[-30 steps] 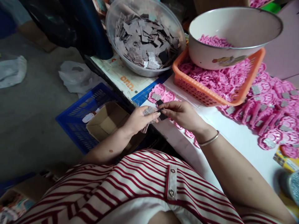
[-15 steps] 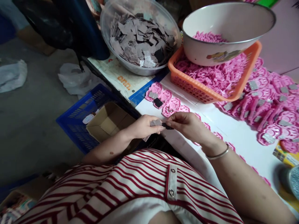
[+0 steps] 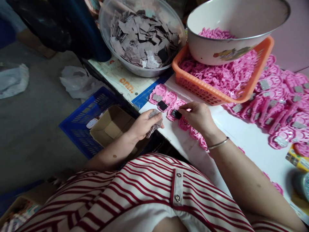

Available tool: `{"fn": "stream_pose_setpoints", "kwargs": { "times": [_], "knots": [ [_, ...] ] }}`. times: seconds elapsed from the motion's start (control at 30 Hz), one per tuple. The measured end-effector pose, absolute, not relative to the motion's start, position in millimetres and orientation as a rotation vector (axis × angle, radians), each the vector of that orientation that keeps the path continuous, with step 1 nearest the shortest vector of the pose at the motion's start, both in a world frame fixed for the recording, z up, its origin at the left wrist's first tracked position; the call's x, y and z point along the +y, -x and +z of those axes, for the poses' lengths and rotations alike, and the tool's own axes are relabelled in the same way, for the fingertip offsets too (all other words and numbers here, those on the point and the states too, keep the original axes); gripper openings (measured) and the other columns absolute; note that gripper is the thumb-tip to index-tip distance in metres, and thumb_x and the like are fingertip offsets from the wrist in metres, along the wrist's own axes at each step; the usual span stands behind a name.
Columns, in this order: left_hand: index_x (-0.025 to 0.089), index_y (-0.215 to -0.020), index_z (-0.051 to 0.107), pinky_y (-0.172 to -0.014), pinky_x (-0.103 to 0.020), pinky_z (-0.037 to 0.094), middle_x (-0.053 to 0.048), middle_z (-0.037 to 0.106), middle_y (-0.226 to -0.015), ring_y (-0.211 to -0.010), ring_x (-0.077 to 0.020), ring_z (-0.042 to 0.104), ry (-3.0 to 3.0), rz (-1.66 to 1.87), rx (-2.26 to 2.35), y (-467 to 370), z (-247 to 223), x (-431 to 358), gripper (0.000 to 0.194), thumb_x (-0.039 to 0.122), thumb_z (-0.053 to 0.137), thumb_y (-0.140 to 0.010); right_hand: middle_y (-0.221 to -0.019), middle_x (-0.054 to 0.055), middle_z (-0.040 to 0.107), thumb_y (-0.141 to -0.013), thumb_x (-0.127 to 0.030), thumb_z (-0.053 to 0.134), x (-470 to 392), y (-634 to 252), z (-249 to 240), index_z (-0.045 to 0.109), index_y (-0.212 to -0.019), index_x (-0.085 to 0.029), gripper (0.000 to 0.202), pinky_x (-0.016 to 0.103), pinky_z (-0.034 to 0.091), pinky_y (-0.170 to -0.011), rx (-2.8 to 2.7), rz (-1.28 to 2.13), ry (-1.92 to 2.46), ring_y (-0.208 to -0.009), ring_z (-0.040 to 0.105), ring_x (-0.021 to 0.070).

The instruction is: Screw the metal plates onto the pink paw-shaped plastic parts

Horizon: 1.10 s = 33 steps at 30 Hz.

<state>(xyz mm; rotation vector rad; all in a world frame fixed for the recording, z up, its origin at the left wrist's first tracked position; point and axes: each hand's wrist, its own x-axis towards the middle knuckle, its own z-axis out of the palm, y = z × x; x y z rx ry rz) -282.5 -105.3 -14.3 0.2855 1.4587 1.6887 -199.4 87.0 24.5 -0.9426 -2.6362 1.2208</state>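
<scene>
My left hand (image 3: 145,124) is closed around a small stack of thin grey plates (image 3: 156,118) near the table's edge. Between thumb and fingertips, my right hand (image 3: 199,116) pinches a small black plate (image 3: 176,113), which lies over a pink plastic shell (image 3: 172,116) in a row on the white table top. The shell beside it carries another dark plate (image 3: 162,105), and the one at the row's far end a grey plate (image 3: 157,97). More pink shells (image 3: 195,133) run toward me, partly hidden beneath my right hand and forearm.
A clear plastic bowl (image 3: 177,66) of grey plates stands at the back. Right of it, an enamel bowl (image 3: 238,48) sits on an orange basket (image 3: 207,95) of pink parts. Pink shells with plates are heaped (image 3: 277,106) at right. A blue crate (image 3: 74,129) stands below, left.
My right hand has moved away from the left hand's stack with a black plate and now holds it over the third pink shell. The left hand has shifted slightly left.
</scene>
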Motion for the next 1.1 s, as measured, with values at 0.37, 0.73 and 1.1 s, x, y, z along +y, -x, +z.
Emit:
{"fn": "stream_pose_setpoints", "kwargs": {
  "times": [0.37,0.73,1.1],
  "knots": [
    [0.017,-0.085,0.06,-0.034,-0.018,0.029,0.001,0.062,-0.055,-0.037,-0.0073,0.048,-0.252,1.561,1.375,270.5,-9.8,-95.3,0.069,0.085,0.064,-0.072,-0.087,0.007,0.075,-0.075,-0.055,0.076,43.8,180.8,43.9,0.077,-0.089,-0.018,0.039,0.03,0.05,-0.073,-2.424,1.84,0.711,-0.078,0.064,0.0159],
    [0.017,-0.093,0.064,-0.036,-0.017,0.026,0.001,0.066,-0.058,-0.038,-0.0057,0.047,-0.313,1.545,1.356,261.2,-8.0,-100.3,0.062,0.074,0.074,-0.071,-0.07,0.001,0.064,-0.074,-0.062,0.074,46.0,163.5,34.0,0.064,-0.078,-0.017,0.047,0.023,0.043,-0.057,-2.05,2.117,0.897,-0.062,0.054,0.0085],
    [0.016,-0.084,0.069,-0.058,-0.02,0.048,0.001,0.07,-0.061,-0.056,-0.01,0.064,-0.45,1.493,1.427,243.5,-7.6,-94.7,0.04,0.052,0.081,-0.074,-0.071,0.002,0.065,-0.082,-0.052,0.066,62.3,154.4,40.2,0.063,-0.081,-0.018,0.034,0.027,0.045,-0.062,-2.135,1.865,0.924,-0.062,0.055,0.0105]
  ]
}}
